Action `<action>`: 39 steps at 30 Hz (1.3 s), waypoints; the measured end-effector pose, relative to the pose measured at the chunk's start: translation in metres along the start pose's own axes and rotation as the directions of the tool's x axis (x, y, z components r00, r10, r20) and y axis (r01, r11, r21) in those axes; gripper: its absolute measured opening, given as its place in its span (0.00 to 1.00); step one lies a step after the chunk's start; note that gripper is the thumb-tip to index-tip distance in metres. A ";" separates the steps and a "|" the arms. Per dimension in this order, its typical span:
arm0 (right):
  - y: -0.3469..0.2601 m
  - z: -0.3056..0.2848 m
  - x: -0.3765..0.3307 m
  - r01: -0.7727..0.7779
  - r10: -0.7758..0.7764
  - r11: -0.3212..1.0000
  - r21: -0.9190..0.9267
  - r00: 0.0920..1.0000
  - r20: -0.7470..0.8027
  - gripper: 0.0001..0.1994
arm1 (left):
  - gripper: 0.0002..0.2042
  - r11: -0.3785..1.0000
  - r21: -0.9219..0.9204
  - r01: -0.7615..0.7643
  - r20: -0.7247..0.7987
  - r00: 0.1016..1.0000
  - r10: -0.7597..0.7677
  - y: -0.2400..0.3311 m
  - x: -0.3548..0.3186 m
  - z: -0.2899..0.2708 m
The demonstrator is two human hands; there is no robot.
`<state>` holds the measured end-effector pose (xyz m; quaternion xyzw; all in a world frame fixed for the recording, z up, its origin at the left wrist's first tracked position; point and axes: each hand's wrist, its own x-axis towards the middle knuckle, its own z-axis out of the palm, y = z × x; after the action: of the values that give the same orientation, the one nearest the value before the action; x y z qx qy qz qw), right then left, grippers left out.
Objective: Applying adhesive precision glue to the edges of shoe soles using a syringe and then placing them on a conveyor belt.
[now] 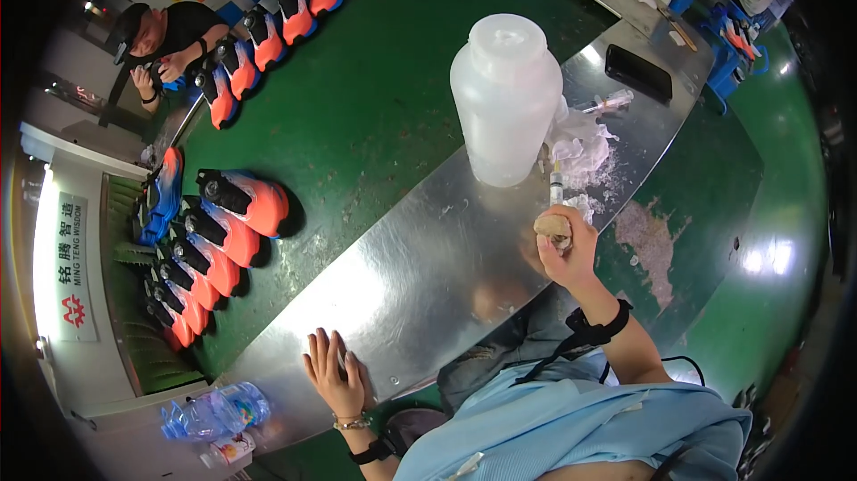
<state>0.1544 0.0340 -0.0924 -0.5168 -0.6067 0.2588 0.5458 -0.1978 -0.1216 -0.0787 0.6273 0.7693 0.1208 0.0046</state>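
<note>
My right hand (564, 249) is closed around a small syringe (556, 185) whose tip points up toward a large translucent white plastic bottle (506, 97); a tan crust covers the thumb. The bottle stands upright on a shiny metal table (420, 258), just beyond the hand. Crumpled white tissue (582, 144) lies right of the bottle, beside the syringe. My left hand (332, 372) rests flat on the metal table near its lower edge, fingers apart, holding nothing.
Rows of orange, black and blue shoes (234, 213) ride a green conveyor belt (375, 88). Another person (165, 39) sits at the far upper left. A black phone (638, 70) and a second syringe (609, 103) lie on the table. Plastic water bottles (214, 410) lie lower left.
</note>
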 end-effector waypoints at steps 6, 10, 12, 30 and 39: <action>0.000 0.002 0.002 0.028 -0.029 0.999 -0.024 1.000 -0.004 0.13 | 0.18 0.999 0.032 -0.011 0.006 1.000 0.011 0.001 0.001 -0.001; 0.001 0.002 0.003 0.055 -0.055 0.998 -0.037 0.998 -0.011 0.13 | 0.18 1.000 0.029 -0.004 0.006 1.000 0.004 0.003 0.003 -0.002; 0.002 0.002 0.002 0.056 -0.058 0.997 -0.062 0.998 -0.015 0.13 | 0.18 1.000 0.029 0.004 0.012 1.000 -0.005 0.005 0.001 -0.003; 0.009 0.001 -0.003 0.000 0.001 1.000 -0.028 1.000 0.018 0.12 | 0.19 0.999 -0.027 0.046 -0.010 0.999 -0.046 0.004 0.001 -0.002; 0.013 0.001 -0.004 0.003 -0.003 1.000 0.004 1.000 0.001 0.12 | 0.19 0.999 -0.034 0.039 0.001 0.999 -0.039 0.003 0.005 -0.003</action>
<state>0.1580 0.0350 -0.1056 -0.5146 -0.6072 0.2592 0.5471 -0.1963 -0.1172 -0.0741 0.6121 0.7791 0.1338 0.0177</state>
